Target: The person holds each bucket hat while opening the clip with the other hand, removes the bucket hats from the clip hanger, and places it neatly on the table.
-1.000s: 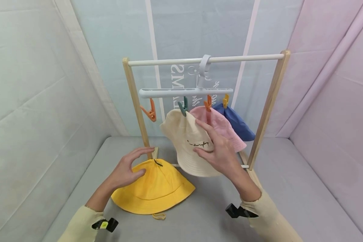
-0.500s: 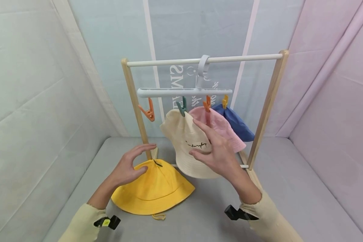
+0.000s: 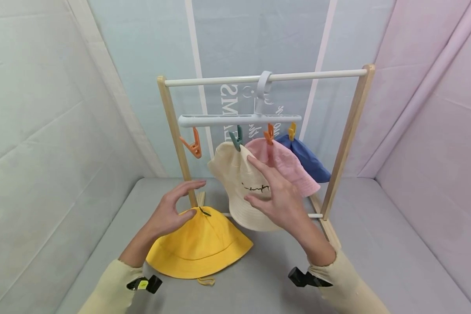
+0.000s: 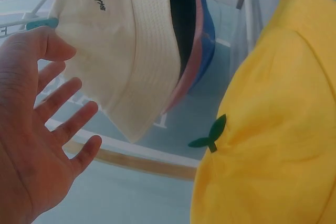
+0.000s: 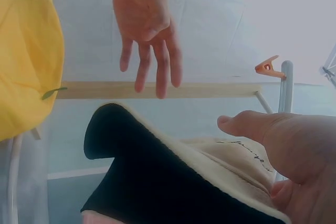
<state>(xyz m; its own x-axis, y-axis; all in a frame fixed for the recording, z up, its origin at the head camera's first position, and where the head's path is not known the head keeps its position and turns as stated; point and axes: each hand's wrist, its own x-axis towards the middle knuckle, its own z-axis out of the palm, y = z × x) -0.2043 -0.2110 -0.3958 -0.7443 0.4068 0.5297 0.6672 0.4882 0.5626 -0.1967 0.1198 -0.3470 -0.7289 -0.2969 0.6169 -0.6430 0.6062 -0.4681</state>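
Note:
A cream bucket hat (image 3: pixel 237 189) with dark lettering hangs by a teal clip (image 3: pixel 237 138). My right hand (image 3: pixel 284 198) is at its front with fingers spread; the index fingertip overlaps the crown just below the clip. On the surface lies a yellow hat (image 3: pixel 204 250) with a small green leaf (image 4: pixel 212 134) on top and a cord at its brim. Above its left side, my left hand (image 3: pixel 174 209) hovers with thumb and fingers apart, holding nothing. Behind the cream hat, a pink hat (image 3: pixel 294 170) and a blue hat (image 3: pixel 308 159) hang from orange and yellow clips.
A pale blue hanger (image 3: pixel 220 121) hooks over the white bar (image 3: pixel 318 76) of a rack with wooden posts (image 3: pixel 349 139). From its left end hangs an orange clip (image 3: pixel 194 146) with nothing in it. Fabric walls (image 3: pixel 63 109) enclose the grey surface (image 3: pixel 396 253).
My left hand has drifted right and slightly up over the yellow hat. My right hand has shifted a little left across the cream hat. The hats hang or lie much as before.

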